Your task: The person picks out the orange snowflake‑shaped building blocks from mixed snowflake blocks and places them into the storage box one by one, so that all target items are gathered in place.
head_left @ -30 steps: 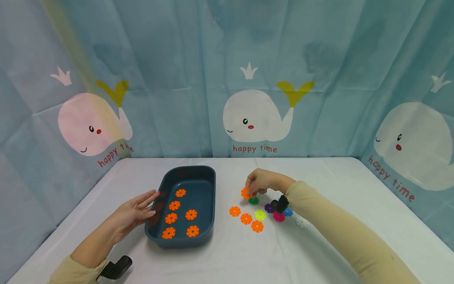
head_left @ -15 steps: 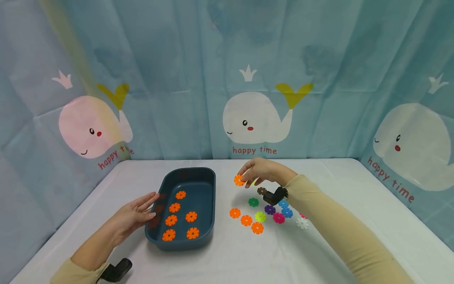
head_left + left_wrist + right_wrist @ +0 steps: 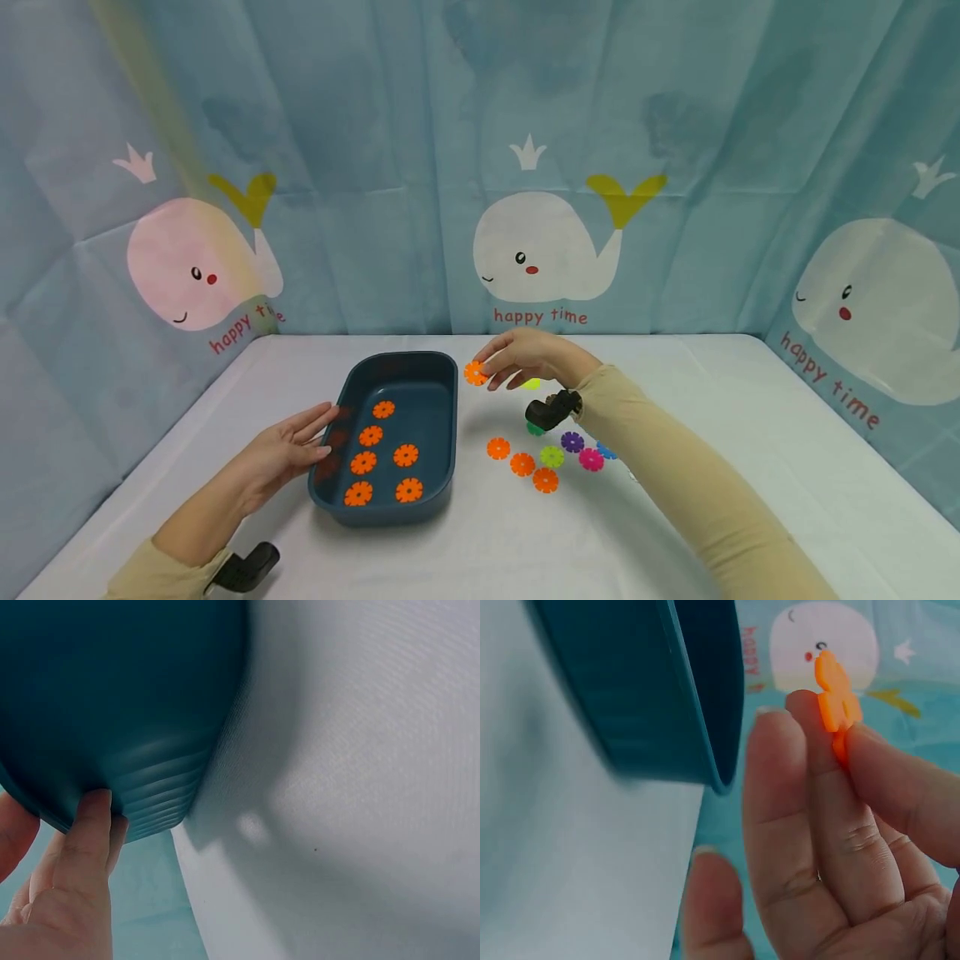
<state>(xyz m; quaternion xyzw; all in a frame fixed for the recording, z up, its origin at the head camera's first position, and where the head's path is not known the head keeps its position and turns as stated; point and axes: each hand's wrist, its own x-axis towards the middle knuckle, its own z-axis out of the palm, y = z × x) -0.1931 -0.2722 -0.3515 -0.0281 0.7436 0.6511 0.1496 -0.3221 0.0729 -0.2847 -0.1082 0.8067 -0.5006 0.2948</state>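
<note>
My right hand pinches an orange notched plastic disc between thumb and finger. It is raised over the table, just right of a dark blue tub. In the right wrist view the disc is seen nearly edge-on near the tub's rim. My left hand touches the tub's left side, its fingers extended. The left wrist view has those fingertips against the outer wall and the thumb by the rim. Several orange discs lie flat inside the tub.
Right of the tub lie three orange discs, with yellow-green, purple and pink ones. A green disc and a blue disc are partly hidden by the right arm. A whale-printed curtain backs the white table.
My right hand has lifted the orange disc from among the loose discs and carried it left toward the tub. My left hand and the tub have stayed in place.
</note>
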